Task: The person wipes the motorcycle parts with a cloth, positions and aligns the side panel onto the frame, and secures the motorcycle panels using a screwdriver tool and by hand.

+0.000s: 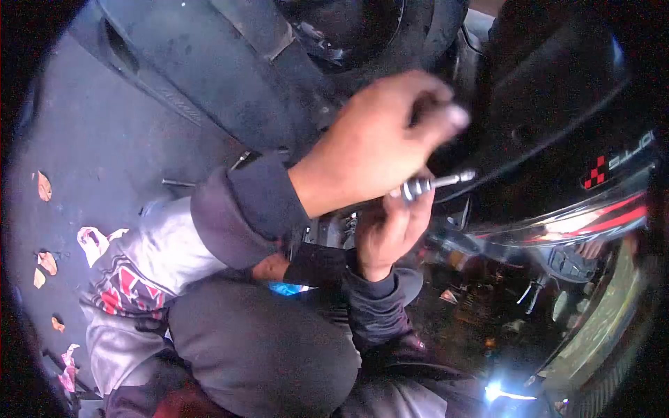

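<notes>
My left hand (pixel 387 132) reaches in from the left, its fingers curled and thumb tip close to the index finger. Motion blurs it, and anything small in that pinch cannot be made out. Just below, my right hand (pixel 396 230) is closed around a screwdriver-like tool (pixel 439 182) with a ribbed dark-and-silver collar and a thin metal shaft. Its tip points right, towards the glossy black body panel (pixel 550 118) of a motorcycle. The back of the handle is hidden by my hands.
Red and white stripes (pixel 592 223) run along the panel's edge. Dark plastic parts (pixel 188 56) lie at upper left. Dry leaves (pixel 44 187) and scraps of paper (pixel 94 244) are on the floor. A bright light (pixel 495 391) shines at lower right. My knee (pixel 265 348) is below the hands.
</notes>
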`<state>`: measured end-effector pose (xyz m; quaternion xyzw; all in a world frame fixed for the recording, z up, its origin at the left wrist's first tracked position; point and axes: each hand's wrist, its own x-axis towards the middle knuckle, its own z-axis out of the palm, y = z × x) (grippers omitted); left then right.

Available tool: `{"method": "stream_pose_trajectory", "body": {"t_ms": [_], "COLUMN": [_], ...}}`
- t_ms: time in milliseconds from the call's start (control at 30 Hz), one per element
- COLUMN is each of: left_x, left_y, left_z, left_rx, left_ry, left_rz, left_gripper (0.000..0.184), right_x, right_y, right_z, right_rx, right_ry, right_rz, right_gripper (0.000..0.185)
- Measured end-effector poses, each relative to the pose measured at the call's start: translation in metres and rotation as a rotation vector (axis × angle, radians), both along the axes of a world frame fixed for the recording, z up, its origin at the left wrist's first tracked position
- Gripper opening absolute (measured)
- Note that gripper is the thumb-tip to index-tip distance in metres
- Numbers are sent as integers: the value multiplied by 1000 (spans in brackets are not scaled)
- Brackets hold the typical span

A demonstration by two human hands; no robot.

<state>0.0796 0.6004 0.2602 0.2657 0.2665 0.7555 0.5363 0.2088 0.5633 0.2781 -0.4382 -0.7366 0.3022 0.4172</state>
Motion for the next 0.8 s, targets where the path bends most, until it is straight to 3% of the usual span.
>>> {"method": "stream_pose_trajectory", "body": {"t_ms": [33,67,100,133,233,300,333,400,500,667,800], "left_x": [-1,5,-2,7,29,49,53,58,59,67,73], "left_y": [3,10,9,15,34,43,44,40,39,36,38], "left_z": [2,3,8,8,7,8,8,10,19,18,16], "left_rx": [34,124,195,255,331,391,399,401,368,412,409], "left_ry": [229,218,220,229,180,115,88,97,138,42,48], "left_rz": [142,158,-32,58,118,160,147,231,335,173,245], "left_gripper": [57,96,104,107,119,128,128,134,134,128,125], "right_x": [8,16,20,22,16,21,33,10,3,20,7], "right_y": [-5,-11,-19,-23,-17,-19,-15,-11,-3,-12,-7], "right_z": [2,4,16,31,79,123,145,148,158,183,168], "right_rx": [36,71,189,374,769,947,1038,950,890,761,767], "right_ry": [3,5,-138,-294,-357,-639,-774,-832,-946,-967,-969], "right_rz": [-65,-131,-197,-277,-338,-488,-536,-713,-838,-786,-765], "right_gripper": [31,27,24,23,64,77,81,90,90,80,71]}}
